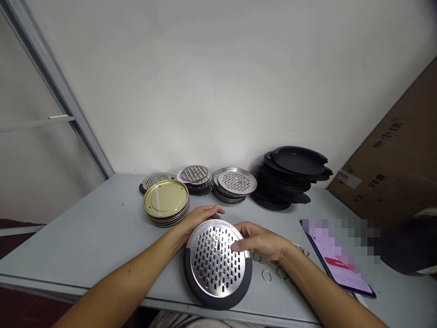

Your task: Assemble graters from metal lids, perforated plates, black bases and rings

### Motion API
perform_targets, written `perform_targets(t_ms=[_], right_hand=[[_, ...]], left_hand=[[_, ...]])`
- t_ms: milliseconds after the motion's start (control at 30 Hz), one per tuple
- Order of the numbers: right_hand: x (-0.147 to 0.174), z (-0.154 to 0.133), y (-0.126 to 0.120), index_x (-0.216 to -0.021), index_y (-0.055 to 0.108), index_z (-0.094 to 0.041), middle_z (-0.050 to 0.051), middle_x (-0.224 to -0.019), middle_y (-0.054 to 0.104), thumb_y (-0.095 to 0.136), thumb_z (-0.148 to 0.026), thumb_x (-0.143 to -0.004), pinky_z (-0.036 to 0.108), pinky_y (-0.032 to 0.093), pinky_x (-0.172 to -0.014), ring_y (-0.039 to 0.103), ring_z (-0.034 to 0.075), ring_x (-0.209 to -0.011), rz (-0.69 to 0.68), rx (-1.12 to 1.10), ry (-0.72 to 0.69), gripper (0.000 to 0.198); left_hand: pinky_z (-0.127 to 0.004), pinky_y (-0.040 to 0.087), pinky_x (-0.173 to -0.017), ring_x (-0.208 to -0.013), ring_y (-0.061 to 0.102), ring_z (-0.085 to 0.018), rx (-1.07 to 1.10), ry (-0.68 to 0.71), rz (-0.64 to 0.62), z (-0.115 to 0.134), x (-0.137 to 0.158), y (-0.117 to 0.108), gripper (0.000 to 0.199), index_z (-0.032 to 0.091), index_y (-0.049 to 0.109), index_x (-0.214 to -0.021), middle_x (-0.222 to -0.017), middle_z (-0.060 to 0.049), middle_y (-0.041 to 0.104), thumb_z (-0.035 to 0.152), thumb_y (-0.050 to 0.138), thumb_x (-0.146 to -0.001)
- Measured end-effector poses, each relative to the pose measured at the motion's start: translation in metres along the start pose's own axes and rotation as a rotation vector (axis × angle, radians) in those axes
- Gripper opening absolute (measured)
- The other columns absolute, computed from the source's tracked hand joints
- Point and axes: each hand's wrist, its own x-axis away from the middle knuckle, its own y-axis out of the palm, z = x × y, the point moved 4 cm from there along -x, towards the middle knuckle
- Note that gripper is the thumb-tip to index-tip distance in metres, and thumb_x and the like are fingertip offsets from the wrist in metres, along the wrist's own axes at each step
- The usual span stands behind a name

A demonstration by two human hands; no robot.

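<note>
A round steel grater disc (218, 259) with a dark grey rim lies tilted close to my body at the table's front edge. My right hand (257, 240) grips its right side, thumb on the perforated face and the other fingers underneath. At the far edge of the disc, my left hand (201, 217) has its fingers closed together around something small and metallic that I cannot make out. Part of this hand is hidden behind the disc. To the right, a loose metal ring (266, 276) lies on the table, with several more rings partly under my right forearm.
Behind my hands stand a stack of gold-coloured lids (166, 199), a grater disc with dark grips (157, 178), stacked grater plates (194, 174), steel grater discs (237, 181) and black trays (298, 160). At right are a tablet (332, 255) and a cardboard box (385, 168).
</note>
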Motion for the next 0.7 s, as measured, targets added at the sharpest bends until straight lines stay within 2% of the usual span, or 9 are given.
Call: perform_targets(t_ms=[200,300,400,567,700], right_hand=[[-0.005,0.003,-0.008,-0.111,0.064,-0.02,0.001,-0.088,0.069,0.079,-0.026,-0.069,0.026,0.052,-0.072,0.063,0.012,-0.071,0.003,0.053,-0.054,0.045],[-0.005,0.004,-0.011,-0.117,0.062,-0.022,0.002,-0.09,0.069,0.078,-0.028,-0.071,0.023,0.049,-0.06,0.061,0.012,-0.065,0.024,0.124,-0.044,0.049],[-0.005,0.003,-0.013,-0.12,0.061,-0.021,0.004,-0.087,0.07,0.076,-0.035,-0.073,0.02,0.042,-0.048,0.059,0.012,-0.06,0.099,0.233,-0.03,0.051],[-0.014,0.001,-0.015,-0.107,0.07,-0.016,0.006,-0.087,0.072,0.063,-0.046,-0.084,0.025,0.046,-0.062,0.062,0.016,-0.071,0.288,0.262,-0.173,0.038],[-0.026,0.007,-0.019,-0.101,0.073,-0.017,0.005,-0.083,0.072,0.062,-0.048,-0.084,0.027,0.045,-0.064,0.061,0.016,-0.07,0.386,0.23,-0.214,0.037]], left_hand=[[-0.027,0.043,-0.066,-0.065,0.059,-0.014,-0.052,0.039,0.097,0.003,0.001,-0.002,0.049,0.012,0.07,-0.093,-0.076,-0.004,0.067,0.054,0.074,-0.067],[-0.027,0.043,-0.065,-0.064,0.058,-0.014,-0.102,0.075,0.14,0.007,0.002,-0.002,0.044,0.011,0.071,-0.087,-0.074,-0.004,0.067,0.05,0.074,-0.067],[-0.025,0.038,-0.058,-0.058,0.052,-0.012,-0.204,0.12,0.147,0.008,0.001,-0.003,0.036,0.011,0.07,-0.076,-0.066,-0.002,0.064,0.047,0.073,-0.07],[-0.023,0.032,-0.054,-0.055,0.046,-0.01,-0.32,0.221,0.097,0.006,-0.002,-0.004,0.033,0.011,0.067,-0.067,-0.057,0.002,0.055,0.043,0.069,-0.075],[-0.024,0.038,-0.058,-0.059,0.051,-0.012,-0.276,0.181,0.096,0.004,-0.003,-0.006,0.031,0.011,0.07,-0.079,-0.063,-0.001,0.061,0.042,0.07,-0.074]])
